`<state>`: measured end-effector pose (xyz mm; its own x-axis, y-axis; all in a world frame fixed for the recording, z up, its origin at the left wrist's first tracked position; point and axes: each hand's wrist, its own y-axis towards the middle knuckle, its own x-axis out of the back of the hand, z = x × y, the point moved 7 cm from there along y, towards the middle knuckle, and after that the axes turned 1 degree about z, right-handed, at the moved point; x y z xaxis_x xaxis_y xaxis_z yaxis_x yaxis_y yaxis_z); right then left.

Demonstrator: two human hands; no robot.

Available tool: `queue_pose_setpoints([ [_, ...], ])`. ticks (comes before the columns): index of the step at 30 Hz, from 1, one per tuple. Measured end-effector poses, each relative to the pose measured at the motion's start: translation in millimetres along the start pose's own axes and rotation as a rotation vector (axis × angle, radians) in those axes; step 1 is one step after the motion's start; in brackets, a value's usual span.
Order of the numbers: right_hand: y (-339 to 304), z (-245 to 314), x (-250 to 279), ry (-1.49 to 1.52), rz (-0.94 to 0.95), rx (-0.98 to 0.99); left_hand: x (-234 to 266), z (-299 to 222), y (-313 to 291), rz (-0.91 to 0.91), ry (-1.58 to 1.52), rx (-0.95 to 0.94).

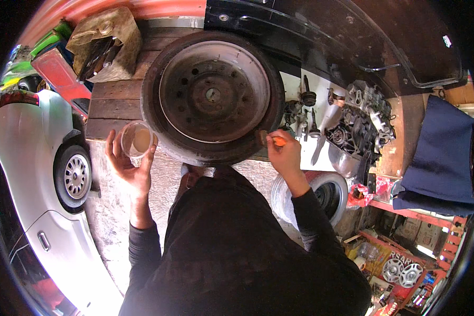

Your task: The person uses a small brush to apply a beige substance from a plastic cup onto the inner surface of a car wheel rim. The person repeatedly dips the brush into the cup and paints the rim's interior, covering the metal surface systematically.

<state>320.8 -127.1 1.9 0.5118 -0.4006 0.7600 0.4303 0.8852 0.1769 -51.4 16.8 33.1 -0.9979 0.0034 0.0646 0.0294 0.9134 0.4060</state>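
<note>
A car tyre (205, 152) on a rusty steel wheel (192, 113) lies flat in front of me on a wooden bench. My left hand (134, 176) holds a round clear plastic tub (137, 139) beside the tyre's near left edge. A tan, cloudy content shows in the tub. The fingers of my right hand (286, 157) are closed round a small brush with an orange handle (278, 140). Its head is at the tyre's near right sidewall; I cannot tell whether the bristles press on the rubber.
A silver car (47, 174) stands on the left. Car parts and an engine (361, 126) sit on the right of the bench. Another wheel (326, 195) rests below the bench by my right arm. A worn bag (102, 42) holds tools at the back left, and a dark panel (326, 31) lies behind.
</note>
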Motion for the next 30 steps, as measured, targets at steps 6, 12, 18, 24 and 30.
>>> queue_pose_setpoints([
  [6, -12, 49, -54, -0.009, 0.178, 0.171, 4, 3, -1, -0.014, 0.038, 0.033],
  [12, -5, 68, -62, 0.212, 0.149, 0.183, 4, 4, -2, -0.035, 0.014, 0.035],
  [18, -4, 40, -28, -0.027, 0.333, 0.194, 16, -1, -5, -0.08, 0.05, 0.013],
  [24, -19, 107, -105, 0.041, 0.466, 0.516, 29, 0, -7, -0.099, 0.073, -0.003],
  [30, -4, 133, -101, 0.173, 0.423, 0.472, 39, -4, -12, -0.176, 0.051, 0.005],
])
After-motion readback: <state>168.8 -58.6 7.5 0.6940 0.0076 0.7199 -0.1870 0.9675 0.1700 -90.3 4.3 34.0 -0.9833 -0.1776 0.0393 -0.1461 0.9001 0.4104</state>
